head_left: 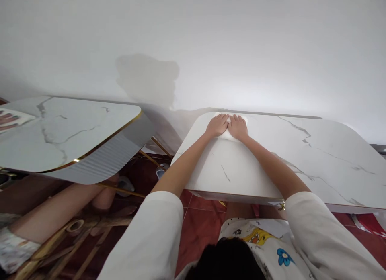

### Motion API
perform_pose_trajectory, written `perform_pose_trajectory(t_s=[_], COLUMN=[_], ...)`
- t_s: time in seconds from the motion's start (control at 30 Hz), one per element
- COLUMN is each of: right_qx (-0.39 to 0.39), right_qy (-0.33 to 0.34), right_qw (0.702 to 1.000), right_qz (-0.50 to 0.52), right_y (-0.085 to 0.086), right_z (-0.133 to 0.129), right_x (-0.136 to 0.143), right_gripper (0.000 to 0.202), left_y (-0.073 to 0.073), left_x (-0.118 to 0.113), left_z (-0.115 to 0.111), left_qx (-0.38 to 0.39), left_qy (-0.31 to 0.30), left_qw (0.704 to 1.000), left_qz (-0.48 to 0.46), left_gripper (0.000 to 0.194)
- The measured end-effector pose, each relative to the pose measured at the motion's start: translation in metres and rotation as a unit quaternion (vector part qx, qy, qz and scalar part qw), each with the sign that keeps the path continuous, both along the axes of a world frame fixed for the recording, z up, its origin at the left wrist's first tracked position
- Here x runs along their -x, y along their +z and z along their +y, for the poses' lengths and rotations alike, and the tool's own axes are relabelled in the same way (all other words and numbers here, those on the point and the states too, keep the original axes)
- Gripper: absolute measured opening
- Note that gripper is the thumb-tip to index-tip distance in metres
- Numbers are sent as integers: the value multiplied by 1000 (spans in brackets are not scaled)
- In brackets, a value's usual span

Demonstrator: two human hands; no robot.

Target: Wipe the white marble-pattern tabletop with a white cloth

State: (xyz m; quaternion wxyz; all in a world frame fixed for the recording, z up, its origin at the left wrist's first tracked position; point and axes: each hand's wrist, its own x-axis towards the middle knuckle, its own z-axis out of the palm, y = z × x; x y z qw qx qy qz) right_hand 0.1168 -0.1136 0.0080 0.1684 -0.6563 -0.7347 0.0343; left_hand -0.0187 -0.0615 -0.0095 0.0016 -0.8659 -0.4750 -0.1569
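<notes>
Both my arms reach forward over a white marble-patterned table (pixel 316 159). My left hand (pixel 217 125) and my right hand (pixel 238 127) lie flat, side by side and touching, pressed down on a white cloth (pixel 224 136) near the table's far left edge. The cloth shows only as a small white patch under and around the palms; most of it is hidden. My fingers point away from me toward the white wall (pixel 211 43).
A second marble-topped table (pixel 66 131) with a gold rim stands to the left, separated by a gap over red floor tiles (pixel 199 223). Another person's bare legs (pixel 60 207) and gold table legs show below it. A roll of tape (pixel 75 225) lies low left.
</notes>
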Motion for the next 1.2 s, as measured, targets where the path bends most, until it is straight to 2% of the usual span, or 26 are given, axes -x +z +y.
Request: perform_pose_trajectory(t_s=[0.3, 0.43, 0.6, 0.7, 0.9, 1.03, 1.2], right_qx=[-23, -8, 46, 53, 50, 42, 37], right_qy=[-25, -32, -27, -16, 0, 6, 22], right_qw=[999, 999, 999, 998, 998, 999, 999], right_qz=[3, 3, 11, 13, 26, 26, 30], right_y=[4, 7, 10, 10, 10, 8, 7], right_z=[-51, -80, -119, -140, -181, -201, -209], right_x=[17, 26, 36, 42, 54, 59, 52], right_gripper=[47, 46, 49, 52, 55, 55, 51], left_y=[7, 14, 25, 30, 29, 24, 20], left_x=[6, 9, 14, 21, 41, 47, 40], left_z=[-52, -92, -150, -174, -204, -223, -236], left_qx=[-7, 7, 17, 30, 92, 80, 47], left_qy=[24, 42, 95, 115, 101, 118, 131], left_qw=[1000, 999, 995, 992, 990, 990, 990], left_qz=[8, 18, 34, 38, 33, 21, -1], left_gripper=[49, 52, 51, 50, 55, 53, 49])
